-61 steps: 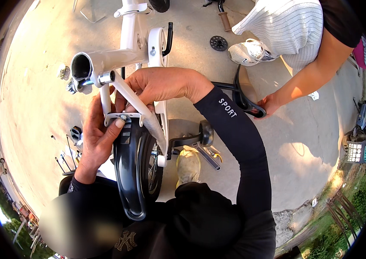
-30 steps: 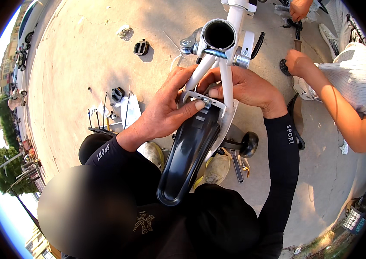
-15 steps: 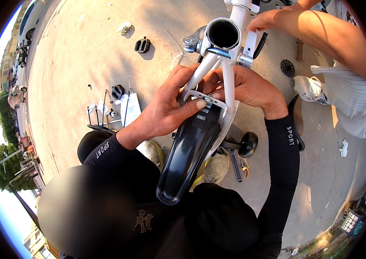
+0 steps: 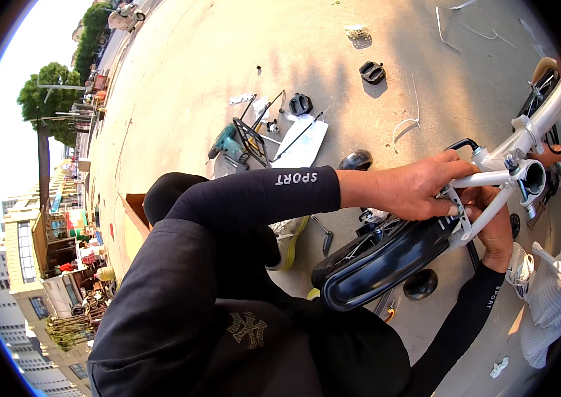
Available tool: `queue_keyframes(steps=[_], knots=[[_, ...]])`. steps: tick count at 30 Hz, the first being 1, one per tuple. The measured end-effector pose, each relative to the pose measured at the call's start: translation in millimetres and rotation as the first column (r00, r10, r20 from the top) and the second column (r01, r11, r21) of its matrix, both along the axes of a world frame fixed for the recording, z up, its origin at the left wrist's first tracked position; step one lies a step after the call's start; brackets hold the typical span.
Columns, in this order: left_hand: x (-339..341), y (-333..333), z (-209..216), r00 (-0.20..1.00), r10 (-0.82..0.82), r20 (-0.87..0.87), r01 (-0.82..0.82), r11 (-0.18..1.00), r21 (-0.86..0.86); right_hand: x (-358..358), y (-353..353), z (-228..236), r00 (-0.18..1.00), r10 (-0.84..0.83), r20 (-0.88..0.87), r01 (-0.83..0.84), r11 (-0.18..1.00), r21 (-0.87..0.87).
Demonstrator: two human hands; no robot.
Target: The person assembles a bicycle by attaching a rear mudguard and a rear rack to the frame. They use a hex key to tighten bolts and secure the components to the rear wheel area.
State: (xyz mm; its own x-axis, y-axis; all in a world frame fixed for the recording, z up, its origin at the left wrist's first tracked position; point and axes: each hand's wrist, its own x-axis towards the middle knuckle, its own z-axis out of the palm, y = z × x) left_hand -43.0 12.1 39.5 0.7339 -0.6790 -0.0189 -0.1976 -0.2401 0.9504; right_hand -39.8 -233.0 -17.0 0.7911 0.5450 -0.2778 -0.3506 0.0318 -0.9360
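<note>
My left hand (image 4: 414, 188) is closed around the white bicycle frame (image 4: 492, 180), its thumb pressed at the perforated white bracket between the two thin tubes. Coming from the other side, my right hand (image 4: 494, 221) has its fingers curled in behind the bracket, near the left thumb. What those fingertips pinch is hidden. A glossy black mudguard (image 4: 386, 261) runs from the bracket toward my lap, over a black-tyred wheel (image 4: 345, 259). Small black side wheels (image 4: 421, 284) lie or hang on either side. The frame's open round tube end faces up at the right.
On the concrete at left lie a green power drill (image 4: 227, 144), a white sheet (image 4: 303, 142), thin black rods and a pedal (image 4: 300, 104). Another pedal (image 4: 373, 73) lies farther off. A person in striped trousers (image 4: 546, 308) is close at right, one hand by the frame.
The view has swung, so the bicycle and my hands now appear farther right, and the drill has come into sight. Both hands stay at the bracket.
</note>
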Motion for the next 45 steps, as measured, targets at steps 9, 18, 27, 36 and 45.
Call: queue_keyframes(steps=[9, 18, 27, 36, 45], knots=[[-5.2, -7.6, -17.7, 0.987, 0.082, 0.137, -0.065, 0.990, -0.121, -5.1, -30.4, -25.8, 0.992, -0.120, 0.037, 0.123, 0.989, -0.088], [22.0, -12.8, -16.5, 0.988, -0.072, -0.139, 0.066, 0.997, -0.050, -43.7, -23.0, -3.8, 0.922, -0.388, 0.017, 0.388, 0.919, -0.075], [29.2, -19.2, -22.9, 0.954, -0.033, -0.297, 0.021, 0.999, -0.044, -147.0, 5.7, 64.7, 0.728, -0.581, 0.364, 0.678, 0.527, -0.512], [42.3, -33.1, -33.3, 0.910, -0.110, -0.401, 0.100, 0.994, -0.045, -187.4, 86.8, 185.9, 0.822, -0.373, 0.431, 0.562, 0.406, -0.720], [44.5, -46.4, -44.6, 0.963, -0.045, -0.264, 0.052, 0.998, 0.018, -98.0, 294.0, 264.0, 0.613, 0.787, 0.072, -0.316, 0.328, -0.890]])
